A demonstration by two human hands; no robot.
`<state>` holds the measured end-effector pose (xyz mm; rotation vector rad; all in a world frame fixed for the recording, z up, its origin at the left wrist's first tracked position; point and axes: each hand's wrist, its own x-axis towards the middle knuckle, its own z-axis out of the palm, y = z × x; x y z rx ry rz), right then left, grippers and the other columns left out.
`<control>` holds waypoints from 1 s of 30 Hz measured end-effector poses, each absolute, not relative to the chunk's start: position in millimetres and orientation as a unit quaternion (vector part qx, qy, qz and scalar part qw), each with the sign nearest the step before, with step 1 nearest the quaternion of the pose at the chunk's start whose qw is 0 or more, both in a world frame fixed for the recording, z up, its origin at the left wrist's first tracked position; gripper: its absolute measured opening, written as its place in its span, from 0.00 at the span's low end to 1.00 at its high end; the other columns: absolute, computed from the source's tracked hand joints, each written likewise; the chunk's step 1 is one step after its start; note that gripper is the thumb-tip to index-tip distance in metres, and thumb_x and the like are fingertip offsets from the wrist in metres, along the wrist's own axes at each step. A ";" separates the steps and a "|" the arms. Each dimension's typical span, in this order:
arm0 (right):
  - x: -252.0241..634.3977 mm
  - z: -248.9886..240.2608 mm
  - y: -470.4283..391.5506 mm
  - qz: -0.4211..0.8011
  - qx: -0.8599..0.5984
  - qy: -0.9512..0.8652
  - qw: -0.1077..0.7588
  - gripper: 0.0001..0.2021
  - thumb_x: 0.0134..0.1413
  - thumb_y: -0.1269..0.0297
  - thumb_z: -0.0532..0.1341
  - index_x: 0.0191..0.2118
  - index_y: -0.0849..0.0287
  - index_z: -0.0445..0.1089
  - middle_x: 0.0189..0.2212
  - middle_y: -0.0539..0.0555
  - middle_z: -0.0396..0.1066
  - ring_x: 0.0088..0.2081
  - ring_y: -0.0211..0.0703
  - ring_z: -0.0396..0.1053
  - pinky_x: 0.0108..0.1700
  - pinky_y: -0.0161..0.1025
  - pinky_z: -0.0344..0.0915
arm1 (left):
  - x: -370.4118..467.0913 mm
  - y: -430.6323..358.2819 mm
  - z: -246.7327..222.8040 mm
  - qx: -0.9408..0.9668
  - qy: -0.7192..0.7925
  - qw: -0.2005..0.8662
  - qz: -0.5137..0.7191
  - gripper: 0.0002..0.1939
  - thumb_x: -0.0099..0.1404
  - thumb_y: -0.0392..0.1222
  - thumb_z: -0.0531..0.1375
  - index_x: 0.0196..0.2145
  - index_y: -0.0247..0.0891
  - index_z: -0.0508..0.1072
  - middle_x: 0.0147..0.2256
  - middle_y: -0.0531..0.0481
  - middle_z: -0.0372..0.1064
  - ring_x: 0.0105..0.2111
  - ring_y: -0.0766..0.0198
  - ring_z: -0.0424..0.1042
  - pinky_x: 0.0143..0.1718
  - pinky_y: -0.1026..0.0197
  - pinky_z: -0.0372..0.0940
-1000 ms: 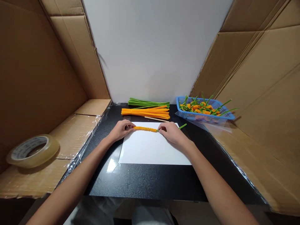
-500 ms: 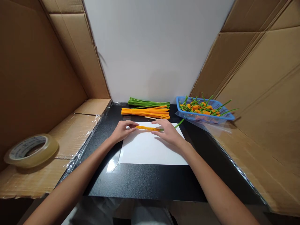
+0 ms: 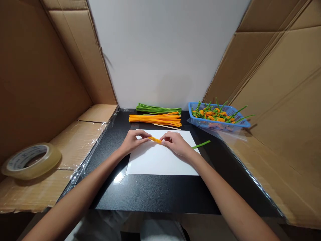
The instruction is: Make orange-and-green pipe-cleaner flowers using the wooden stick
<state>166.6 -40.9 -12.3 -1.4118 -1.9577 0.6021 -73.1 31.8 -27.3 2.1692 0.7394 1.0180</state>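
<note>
An orange pipe cleaner coil (image 3: 155, 139) is stretched between my two hands over a sheet of white paper (image 3: 160, 164). Thumb and fingers of my left hand (image 3: 136, 140) pinch its left end. At the other end, my right hand (image 3: 175, 142) pinches the coil too, its fingertips lower than the left ones. A green pipe cleaner stem (image 3: 202, 144) sticks out to the right from behind my right hand; the part under the palm is hidden.
Behind the paper lie a bundle of orange pipe cleaners (image 3: 155, 119), a green bundle (image 3: 157, 109) and a thin wooden stick (image 3: 167, 127). A blue basket (image 3: 218, 125) holds orange-and-green pieces at the back right. A tape roll (image 3: 31, 160) rests on cardboard at left.
My right hand has moved left and slightly down, closer to my left hand. The visible coil looks shorter and now slants down rightward. The green stem has swung from pointing up to nearly level.
</note>
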 end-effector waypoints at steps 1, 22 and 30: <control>164.6 -12.7 -41.2 0.233 -0.536 -0.744 0.323 0.06 0.56 0.69 0.61 0.34 0.59 0.76 0.32 0.53 0.73 0.33 0.40 0.66 0.36 0.37 0.59 | -72.1 30.5 -27.3 0.821 0.281 0.315 0.385 0.11 0.61 0.46 0.67 0.37 0.37 0.81 0.35 0.47 0.80 0.33 0.61 0.77 0.37 0.63 0.68; 169.9 -12.7 -39.2 0.235 -0.551 -0.745 0.294 0.06 0.56 0.70 0.59 0.33 0.60 0.74 0.30 0.52 0.75 0.33 0.41 0.68 0.36 0.37 0.58 | -67.2 23.0 -25.7 0.944 0.216 0.073 0.237 0.13 0.71 0.41 0.56 0.50 0.39 0.75 0.44 0.43 0.75 0.44 0.57 0.72 0.46 0.56 0.66; 159.5 -15.5 -42.0 0.234 -0.552 -0.731 0.324 0.05 0.55 0.71 0.60 0.31 0.60 0.74 0.28 0.51 0.74 0.31 0.40 0.68 0.36 0.37 0.60 | -60.6 22.2 -36.7 0.920 0.218 0.140 0.293 0.08 0.70 0.37 0.57 0.40 0.37 0.78 0.36 0.46 0.76 0.36 0.62 0.73 0.39 0.62 0.67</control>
